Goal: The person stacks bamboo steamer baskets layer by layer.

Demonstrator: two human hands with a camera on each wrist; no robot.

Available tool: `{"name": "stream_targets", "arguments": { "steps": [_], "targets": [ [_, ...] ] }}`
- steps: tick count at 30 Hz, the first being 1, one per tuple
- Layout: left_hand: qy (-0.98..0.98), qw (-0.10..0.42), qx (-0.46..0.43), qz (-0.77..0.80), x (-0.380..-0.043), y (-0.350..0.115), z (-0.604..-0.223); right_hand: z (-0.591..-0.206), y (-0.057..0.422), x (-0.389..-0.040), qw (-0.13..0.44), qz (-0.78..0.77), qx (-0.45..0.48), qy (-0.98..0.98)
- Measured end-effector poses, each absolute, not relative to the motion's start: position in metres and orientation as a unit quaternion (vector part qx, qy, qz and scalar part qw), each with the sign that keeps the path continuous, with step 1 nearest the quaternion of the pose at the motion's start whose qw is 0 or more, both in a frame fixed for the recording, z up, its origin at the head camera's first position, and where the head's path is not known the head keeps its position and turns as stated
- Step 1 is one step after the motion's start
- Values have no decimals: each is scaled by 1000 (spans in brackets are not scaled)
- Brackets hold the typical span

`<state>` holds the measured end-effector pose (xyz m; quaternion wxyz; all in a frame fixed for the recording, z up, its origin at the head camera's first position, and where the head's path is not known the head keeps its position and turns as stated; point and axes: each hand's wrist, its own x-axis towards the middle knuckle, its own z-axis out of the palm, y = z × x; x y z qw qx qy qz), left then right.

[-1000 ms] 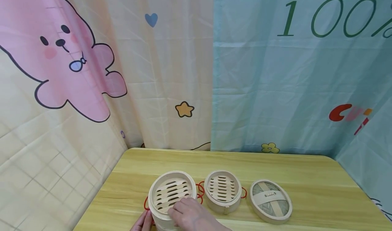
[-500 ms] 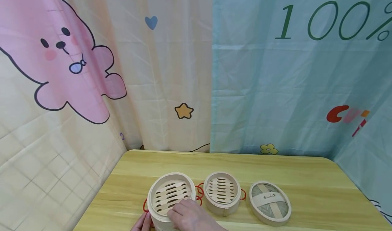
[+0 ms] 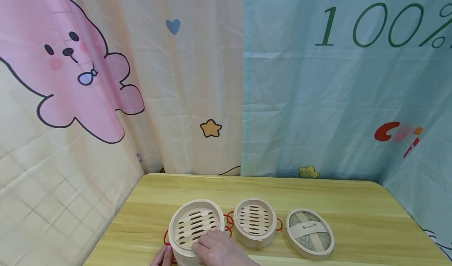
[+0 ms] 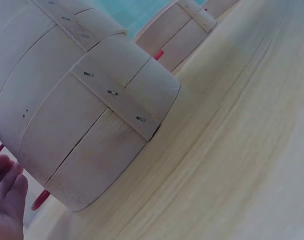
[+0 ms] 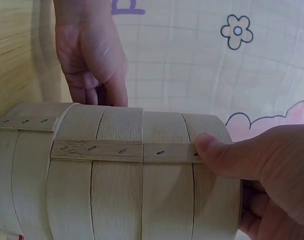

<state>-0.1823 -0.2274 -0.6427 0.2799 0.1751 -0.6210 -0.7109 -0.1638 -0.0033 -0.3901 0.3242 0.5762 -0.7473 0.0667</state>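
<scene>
A stack of round bamboo steamer baskets [image 3: 188,254] stands at the table's front left, its top tier showing a slatted floor [image 3: 198,225]. My right hand [image 3: 220,250] reaches over the near rim of the top basket. In the right wrist view its thumb [image 5: 208,146] presses the outer wall while the fingers curl over the rim, mostly hidden. On the stack's far left side, my left hand [image 3: 163,256] touches the wall with its fingertips. From the left wrist, those fingers [image 4: 14,187] lie loosely bent beside a red loop handle [image 4: 40,199].
Another, smaller slatted steamer basket [image 3: 256,240] with red loops sits just right of the stack. Farther right lies a round woven steamer lid [image 3: 310,231] with a cross strap. The wooden table [image 3: 282,191] ends at printed curtains [image 3: 197,101] behind and at both sides.
</scene>
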Motion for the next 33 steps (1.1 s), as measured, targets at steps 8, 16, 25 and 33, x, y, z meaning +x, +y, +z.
{"name": "stream_targets", "arguments": {
  "steps": [8, 16, 25, 33],
  "targets": [
    [-621, 295, 160, -708, -173, -219, -614, -389, -3, -163, 313, 68, 580, -749],
    [-611, 316, 129, -715, -173, -219, -614, -387, -3, -165, 333, 67, 588, -734],
    [-605, 305, 137, -723, -163, -206, -584, -372, 21, -169, 355, 176, 606, -690],
    [-600, 291, 165, -727, -155, -196, -554, -370, 79, -185, 345, 230, 499, -761]
  ]
}}
